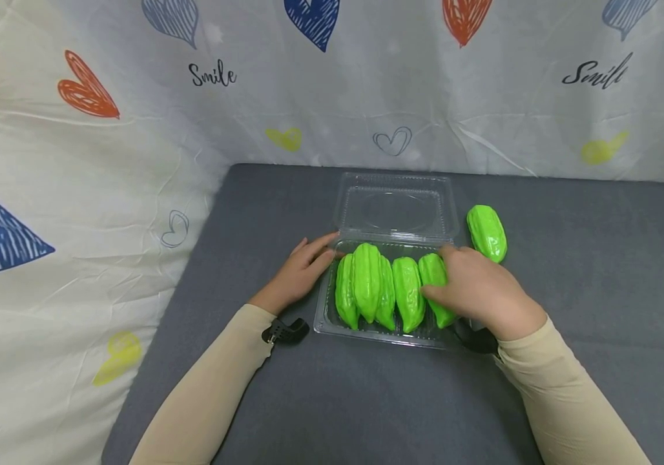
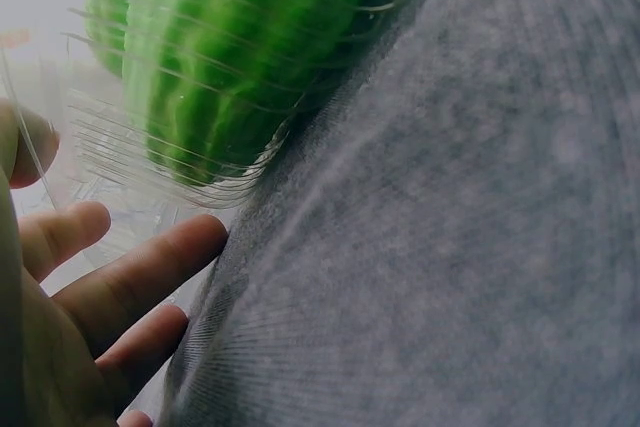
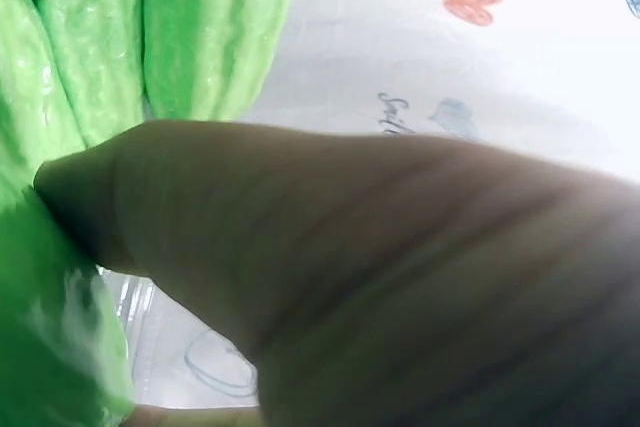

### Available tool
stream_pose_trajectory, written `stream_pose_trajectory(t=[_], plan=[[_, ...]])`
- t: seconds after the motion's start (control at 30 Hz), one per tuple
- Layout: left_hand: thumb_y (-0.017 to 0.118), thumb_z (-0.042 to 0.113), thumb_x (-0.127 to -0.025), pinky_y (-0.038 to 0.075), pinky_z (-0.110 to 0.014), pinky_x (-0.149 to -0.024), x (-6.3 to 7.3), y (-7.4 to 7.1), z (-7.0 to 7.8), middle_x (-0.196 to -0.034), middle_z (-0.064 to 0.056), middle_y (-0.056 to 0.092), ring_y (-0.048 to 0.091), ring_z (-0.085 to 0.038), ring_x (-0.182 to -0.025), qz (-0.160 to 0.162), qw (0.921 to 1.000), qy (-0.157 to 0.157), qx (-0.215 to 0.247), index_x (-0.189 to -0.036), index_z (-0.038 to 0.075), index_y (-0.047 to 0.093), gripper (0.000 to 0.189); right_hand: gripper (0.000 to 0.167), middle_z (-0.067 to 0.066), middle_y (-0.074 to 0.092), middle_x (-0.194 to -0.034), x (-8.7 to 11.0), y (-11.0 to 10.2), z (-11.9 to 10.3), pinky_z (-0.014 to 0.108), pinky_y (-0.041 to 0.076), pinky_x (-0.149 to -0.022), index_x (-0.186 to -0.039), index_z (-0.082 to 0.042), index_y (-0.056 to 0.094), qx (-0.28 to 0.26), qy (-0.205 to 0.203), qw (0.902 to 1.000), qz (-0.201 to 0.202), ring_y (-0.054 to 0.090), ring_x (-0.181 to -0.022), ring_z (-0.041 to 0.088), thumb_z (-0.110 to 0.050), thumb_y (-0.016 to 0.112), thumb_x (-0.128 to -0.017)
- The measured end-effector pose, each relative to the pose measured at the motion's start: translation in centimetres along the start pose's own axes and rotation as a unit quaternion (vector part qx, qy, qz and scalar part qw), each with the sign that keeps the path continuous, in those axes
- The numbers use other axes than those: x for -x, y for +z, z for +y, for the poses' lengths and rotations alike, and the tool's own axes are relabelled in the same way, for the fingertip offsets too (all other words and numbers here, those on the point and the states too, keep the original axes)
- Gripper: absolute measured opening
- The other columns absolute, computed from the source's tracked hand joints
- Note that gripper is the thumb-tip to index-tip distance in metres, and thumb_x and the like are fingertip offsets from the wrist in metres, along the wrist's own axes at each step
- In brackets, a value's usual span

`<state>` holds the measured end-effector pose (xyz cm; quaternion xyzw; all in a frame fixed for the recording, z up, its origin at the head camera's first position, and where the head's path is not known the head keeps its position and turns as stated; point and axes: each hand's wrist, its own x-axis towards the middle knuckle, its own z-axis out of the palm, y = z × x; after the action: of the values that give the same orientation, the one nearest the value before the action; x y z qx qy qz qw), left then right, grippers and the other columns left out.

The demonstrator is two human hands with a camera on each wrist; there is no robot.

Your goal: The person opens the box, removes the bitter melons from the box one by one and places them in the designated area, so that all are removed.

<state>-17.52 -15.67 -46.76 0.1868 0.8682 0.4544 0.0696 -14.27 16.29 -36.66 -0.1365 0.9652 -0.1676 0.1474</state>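
Clear rectangular plastic tray (image 1: 361, 335): keep flat on the grey cloth (image 1: 367, 400).
Right hand (image 1: 480, 287): pinching the rightmost glossy ridged green pod (image 1: 433, 270) inside the tray's right end; best settled snugly before releasing.
Neighbouring green pods (image 1: 407, 290): avoid wedging.
Left hand (image 1: 303, 270): spread-fingered by the left rim; steady lightly.
Loose green pod (image 1: 487, 232): outside the tray, past the right hand.
Clear plastic lid (image 1: 396, 206): folded back; avoid bumping.

Grey fabric-looking table (image 1: 390, 407) here, back corners kinda rounded, and a pale wrinkly sheet (image 1: 338, 93) hanging right behind it and running along the left side too. Sheet's dotted with doodles: a dark blue heart (image 1: 317, 26), an orange-red heart (image 1: 96, 97), a yellow heart (image 1: 287, 139), plus black "Smile" lettering (image 1: 212, 75) in loopy script up top
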Motion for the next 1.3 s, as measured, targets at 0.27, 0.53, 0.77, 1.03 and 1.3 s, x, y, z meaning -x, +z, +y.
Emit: stream_pose_trajectory(t=[0.27,0.53,0.77,1.03,1.3], plan=[[0.042,0.030,-0.116,-0.001,-0.048,-0.133,0.0,-0.1,-0.1,-0.136,-0.007,0.071,0.055,-0.025,-0.142,-0.001,1.0000,-0.002,-0.001,-0.163,0.014,0.042,0.050,0.057,0.019,0.069,-0.106,0.3,-0.3,-0.3,0.050,0.056,-0.076,-0.125,0.011,0.061,-0.003,-0.015,0.9998,0.010,0.064,-0.090,0.030,-0.030,0.072,-0.087],[0.043,0.032,-0.115,-0.002,-0.048,-0.133,0.2,-0.1,-0.2,-0.136,-0.008,0.071,0.060,-0.026,-0.136,0.002,1.0000,-0.004,0.008,-0.163,0.016,0.041,0.050,0.069,0.023,0.068,-0.114,0.2,-0.5,-0.3,0.051,0.056,-0.077,-0.136,0.015,0.055,0.004,-0.015,0.9999,0.001,0.063,-0.093,0.031,-0.032,0.073,-0.089],[0.043,0.030,-0.115,-0.002,-0.048,-0.133,0.3,-0.2,-0.1,-0.136,-0.008,0.071,0.059,-0.026,-0.137,0.003,1.0000,-0.005,0.008,-0.163,0.015,0.041,0.050,0.070,0.024,0.068,-0.114,0.3,-0.8,0.0,0.052,0.056,-0.078,-0.137,0.016,0.054,0.003,-0.016,0.9999,0.004,0.064,-0.093,0.032,-0.031,0.071,-0.089],[0.042,0.033,-0.116,-0.002,-0.047,-0.133,0.0,-0.1,0.0,-0.138,-0.007,0.070,0.058,-0.025,-0.138,-0.006,1.0000,-0.003,0.006,-0.163,0.016,0.041,0.051,0.064,0.017,0.071,-0.101,0.7,-1.2,0.2,0.052,0.057,-0.075,-0.131,0.015,0.056,-0.012,-0.015,0.9997,0.013,0.066,-0.087,0.030,-0.030,0.070,-0.089],[0.043,0.033,-0.116,-0.003,-0.045,-0.133,0.0,0.0,-0.1,-0.138,-0.006,0.070,0.060,-0.024,-0.136,-0.006,0.9999,-0.009,0.007,-0.164,0.017,0.040,0.051,0.068,0.014,0.070,-0.091,0.7,-1.5,0.1,0.056,0.057,-0.081,-0.139,0.014,0.053,-0.025,-0.011,0.9991,0.033,0.067,-0.091,0.034,-0.032,0.068,-0.091]])
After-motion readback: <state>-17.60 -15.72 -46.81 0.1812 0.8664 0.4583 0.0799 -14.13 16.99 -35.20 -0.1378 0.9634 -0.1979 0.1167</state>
